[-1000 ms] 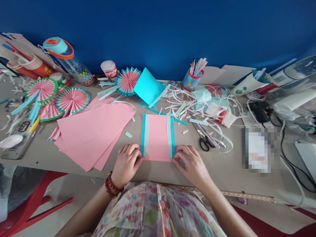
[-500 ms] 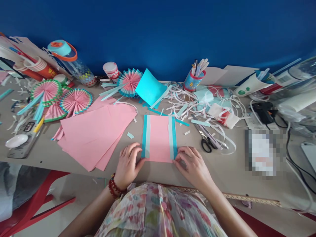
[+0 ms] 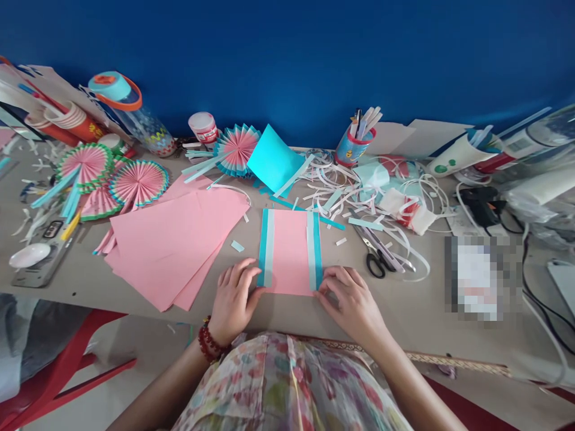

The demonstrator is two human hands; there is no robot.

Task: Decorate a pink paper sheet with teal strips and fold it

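Pink paper (image 3: 166, 245) lies fanned on the bench (image 3: 417, 320) left of the sheet (image 3: 290, 251); a nudge could scatter it. The left hand (image 3: 236, 293), fingers loosely curled, touches the sheet's near-left corner. The sheet lies flat between the hands; uneven pressure could skew it. The right hand (image 3: 348, 293), likewise curled, meets its near-right corner; whether either pinches, I cannot tell. Scissors (image 3: 374, 248) right of the sheet could snag it.
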